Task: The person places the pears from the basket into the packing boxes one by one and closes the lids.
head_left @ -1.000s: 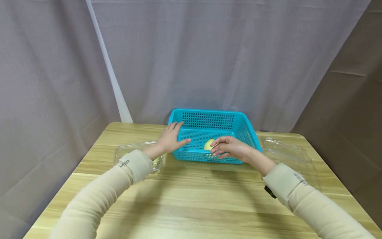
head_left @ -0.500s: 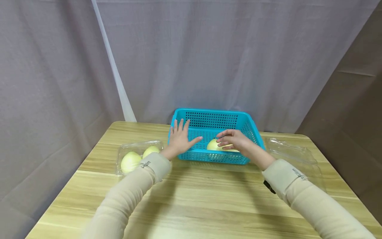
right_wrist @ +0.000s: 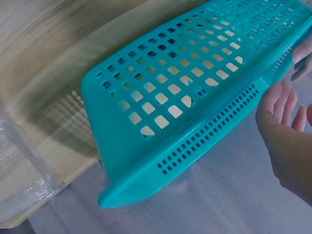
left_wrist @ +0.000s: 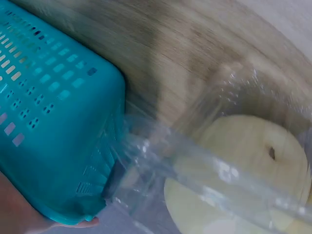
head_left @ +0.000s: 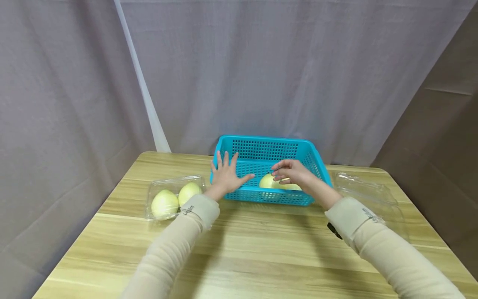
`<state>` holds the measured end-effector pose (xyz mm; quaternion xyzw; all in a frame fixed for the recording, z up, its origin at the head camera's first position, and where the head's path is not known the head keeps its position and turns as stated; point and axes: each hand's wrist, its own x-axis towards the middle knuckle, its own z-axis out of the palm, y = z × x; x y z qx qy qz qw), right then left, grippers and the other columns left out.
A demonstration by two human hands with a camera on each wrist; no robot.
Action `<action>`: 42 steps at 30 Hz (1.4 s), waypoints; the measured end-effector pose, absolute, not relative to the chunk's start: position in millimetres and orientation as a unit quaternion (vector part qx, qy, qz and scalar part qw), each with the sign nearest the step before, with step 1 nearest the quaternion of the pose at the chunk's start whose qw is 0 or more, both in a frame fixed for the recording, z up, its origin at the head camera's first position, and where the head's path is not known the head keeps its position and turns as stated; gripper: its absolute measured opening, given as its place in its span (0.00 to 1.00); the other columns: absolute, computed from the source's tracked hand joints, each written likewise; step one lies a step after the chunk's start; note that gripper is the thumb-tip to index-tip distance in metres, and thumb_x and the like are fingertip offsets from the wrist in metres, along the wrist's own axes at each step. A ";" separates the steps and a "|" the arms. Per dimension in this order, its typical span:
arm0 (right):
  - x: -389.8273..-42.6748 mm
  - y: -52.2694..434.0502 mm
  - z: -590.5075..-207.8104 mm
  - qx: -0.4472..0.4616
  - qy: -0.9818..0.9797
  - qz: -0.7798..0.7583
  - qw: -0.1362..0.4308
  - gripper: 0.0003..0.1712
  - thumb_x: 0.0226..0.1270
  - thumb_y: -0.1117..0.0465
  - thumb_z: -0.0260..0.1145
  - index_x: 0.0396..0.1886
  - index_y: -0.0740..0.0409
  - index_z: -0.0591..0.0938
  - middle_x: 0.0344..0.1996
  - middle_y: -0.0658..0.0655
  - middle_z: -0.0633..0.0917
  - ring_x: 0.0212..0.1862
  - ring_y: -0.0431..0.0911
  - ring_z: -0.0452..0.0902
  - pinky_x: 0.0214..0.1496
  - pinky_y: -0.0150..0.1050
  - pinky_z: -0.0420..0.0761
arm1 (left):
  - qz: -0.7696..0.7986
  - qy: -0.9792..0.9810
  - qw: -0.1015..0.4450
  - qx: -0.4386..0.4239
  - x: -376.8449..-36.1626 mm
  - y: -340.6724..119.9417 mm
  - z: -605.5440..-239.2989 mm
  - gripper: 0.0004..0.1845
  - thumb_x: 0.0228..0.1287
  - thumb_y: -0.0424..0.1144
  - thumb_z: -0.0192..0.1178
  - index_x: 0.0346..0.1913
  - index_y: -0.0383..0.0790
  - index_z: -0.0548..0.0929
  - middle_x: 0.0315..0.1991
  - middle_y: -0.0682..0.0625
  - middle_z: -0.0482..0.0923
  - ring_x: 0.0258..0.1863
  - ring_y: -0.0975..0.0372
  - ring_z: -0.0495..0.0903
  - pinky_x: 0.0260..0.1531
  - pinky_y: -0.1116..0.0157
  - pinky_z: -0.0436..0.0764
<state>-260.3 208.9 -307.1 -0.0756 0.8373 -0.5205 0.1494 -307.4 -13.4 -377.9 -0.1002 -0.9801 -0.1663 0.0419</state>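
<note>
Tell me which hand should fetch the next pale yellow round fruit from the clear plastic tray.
Left, probably. The left hand rests open on the turquoise basket corner right beside the clear plastic tray holding two fruits; the right hand is over the basket's far side.

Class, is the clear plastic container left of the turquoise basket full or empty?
Partly full: the clear plastic container holds two pale yellow-green fruits, lid off.

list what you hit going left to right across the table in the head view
clear tray holding two pale round fruits → left hand at the left end of the blue basket → fruit in the basket → right hand above it → clear lid
</note>
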 end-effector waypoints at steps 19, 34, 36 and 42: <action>-276.3 224.4 -311.1 -0.196 0.901 -0.368 0.123 0.13 0.67 0.60 0.59 0.44 0.65 0.80 0.40 0.65 0.83 0.40 0.56 0.79 0.38 0.44 0.82 | -0.146 -0.984 0.000 -0.103 -291.6 -4.3 -369.4 0.45 0.59 0.73 0.42 0.75 0.54 0.50 0.75 0.40 0.43 0.74 0.43 0.32 0.70 0.41 0.34; -296.2 198.3 -310.2 -0.263 0.947 -0.063 0.170 0.26 0.67 0.60 0.61 0.63 0.63 0.70 0.64 0.72 0.67 0.65 0.65 0.63 0.62 0.58 0.70 | -0.121 -0.987 -0.011 -0.104 -290.0 -6.9 -361.5 0.39 0.61 0.72 0.41 0.72 0.59 0.57 0.73 0.45 0.55 0.73 0.42 0.48 0.69 0.39 0.31; -296.8 196.2 -313.4 -0.252 0.950 -0.054 0.178 0.27 0.67 0.59 0.61 0.65 0.60 0.69 0.65 0.72 0.65 0.65 0.65 0.62 0.62 0.59 0.69 | -0.119 -0.987 -0.016 -0.107 -289.2 -6.0 -361.7 0.40 0.60 0.73 0.40 0.72 0.58 0.58 0.73 0.45 0.55 0.73 0.42 0.48 0.69 0.39 0.32; -298.4 189.0 -318.4 -0.231 0.954 -0.051 0.183 0.29 0.66 0.55 0.63 0.65 0.57 0.69 0.68 0.72 0.60 0.68 0.67 0.58 0.63 0.62 0.67 | -0.111 -0.989 -0.014 -0.101 -290.4 -5.9 -363.0 0.39 0.60 0.73 0.41 0.71 0.59 0.60 0.73 0.45 0.56 0.73 0.43 0.50 0.69 0.38 0.33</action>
